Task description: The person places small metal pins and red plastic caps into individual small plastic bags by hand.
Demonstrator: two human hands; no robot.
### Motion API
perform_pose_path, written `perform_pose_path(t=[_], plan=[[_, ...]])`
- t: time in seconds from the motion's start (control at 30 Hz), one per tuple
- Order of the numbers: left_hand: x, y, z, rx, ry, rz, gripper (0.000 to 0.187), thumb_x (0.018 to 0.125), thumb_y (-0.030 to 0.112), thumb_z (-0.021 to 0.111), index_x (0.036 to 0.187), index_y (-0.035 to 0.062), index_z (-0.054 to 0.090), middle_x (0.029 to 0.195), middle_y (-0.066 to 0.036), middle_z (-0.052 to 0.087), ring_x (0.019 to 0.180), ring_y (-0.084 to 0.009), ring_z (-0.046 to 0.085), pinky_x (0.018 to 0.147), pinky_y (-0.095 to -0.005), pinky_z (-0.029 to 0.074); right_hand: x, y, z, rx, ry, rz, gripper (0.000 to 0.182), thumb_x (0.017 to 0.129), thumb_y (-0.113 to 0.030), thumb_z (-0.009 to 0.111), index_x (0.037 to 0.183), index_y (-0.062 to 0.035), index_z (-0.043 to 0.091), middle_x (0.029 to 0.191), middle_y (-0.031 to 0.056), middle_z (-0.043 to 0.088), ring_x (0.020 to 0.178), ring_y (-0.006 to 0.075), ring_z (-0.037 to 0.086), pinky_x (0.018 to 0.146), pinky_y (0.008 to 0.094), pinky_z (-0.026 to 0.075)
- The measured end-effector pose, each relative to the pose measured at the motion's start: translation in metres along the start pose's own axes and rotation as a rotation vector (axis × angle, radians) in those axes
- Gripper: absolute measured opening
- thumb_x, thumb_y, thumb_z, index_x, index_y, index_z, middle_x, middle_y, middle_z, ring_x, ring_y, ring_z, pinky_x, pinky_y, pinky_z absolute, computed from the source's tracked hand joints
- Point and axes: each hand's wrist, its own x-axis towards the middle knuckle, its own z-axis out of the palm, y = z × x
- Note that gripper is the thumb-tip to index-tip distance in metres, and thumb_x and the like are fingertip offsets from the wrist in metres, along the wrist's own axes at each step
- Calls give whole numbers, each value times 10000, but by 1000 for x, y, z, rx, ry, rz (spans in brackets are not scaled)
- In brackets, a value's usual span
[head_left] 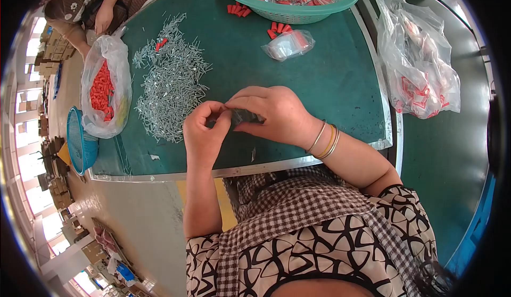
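My left hand and my right hand meet over the near part of the green table. Thumb and fingers of both are pinched at a small clear plastic bag, mostly hidden by the fingers. What the bag contains, if anything, I cannot tell. Just left of my left hand spreads a big heap of metal screws, with a few red plugs lying on it. Beyond my right hand lies a stack of clear bags, beside some loose red plugs.
A green basket of packed red pieces stands at the far edge. At the left is a plastic bag of red plugs, near a blue basket. A co-worker's hand is at the upper left. A white plastic bag lies right.
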Motion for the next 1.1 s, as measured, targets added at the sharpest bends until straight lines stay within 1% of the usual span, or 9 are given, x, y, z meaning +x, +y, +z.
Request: perform_pose_path(t=[0.17,0.3,0.37,0.4,0.5,0.6,0.7,0.8,1.1], plan=[[3,-3,-3,-210,63,-27,38,854,29,668,871,-6,670,790,0,645,696,-51,551,650,-216,449,3,-10,-8,144,-40,230,390,692,-83,807,1059,-78,676,980,53,668,660,166,614,545,267,509],[17,-12,-12,205,211,190,64,852,26,672,913,7,674,801,-27,643,668,-82,548,633,-228,448,3,-7,-7,220,-20,316,369,717,-85,807,1065,-77,683,966,33,667,648,107,570,535,234,486],[27,-17,-24,458,215,260,106,819,21,678,925,23,680,855,-71,649,708,-196,603,668,-306,485,4,-6,-6,231,-21,328,358,723,-82,804,1061,-79,685,968,26,668,644,101,559,534,229,479],[33,-21,-31,582,203,280,114,812,19,675,925,27,683,872,-80,649,735,-225,613,684,-327,490,3,-6,-5,239,-20,337,352,726,-80,803,1058,-80,686,969,23,668,643,99,553,533,227,476],[46,-24,-36,820,136,404,160,780,25,670,939,27,688,932,-99,643,857,-305,618,746,-384,496,4,-7,-4,222,-14,346,345,709,-122,814,1022,-77,676,908,62,657,748,223,618,620,317,506],[59,-24,-34,952,38,578,160,773,23,660,931,14,682,910,-103,630,864,-305,613,752,-399,498,1,-4,-2,251,-28,362,367,720,-83,812,1066,-93,689,965,21,665,662,95,555,541,228,472],[68,-22,-32,1007,-90,619,163,768,12,655,930,6,675,900,-113,627,864,-312,613,761,-413,500,1,-1,0,243,-14,345,366,721,-90,812,1066,-91,691,959,23,663,652,96,546,541,231,472],[76,-16,-40,1031,-221,606,178,767,5,664,945,11,672,900,-124,636,874,-319,618,776,-414,501,6,-9,-7,222,-86,426,341,720,-119,803,1037,-80,681,924,60,656,749,207,611,620,316,509],[94,-11,-50,1012,-390,735,161,759,-9,619,915,-6,658,859,-138,629,866,-324,615,766,-394,505,5,-10,-9,267,-80,430,341,733,-121,791,1054,-79,682,943,51,661,655,184,600,595,302,511]])
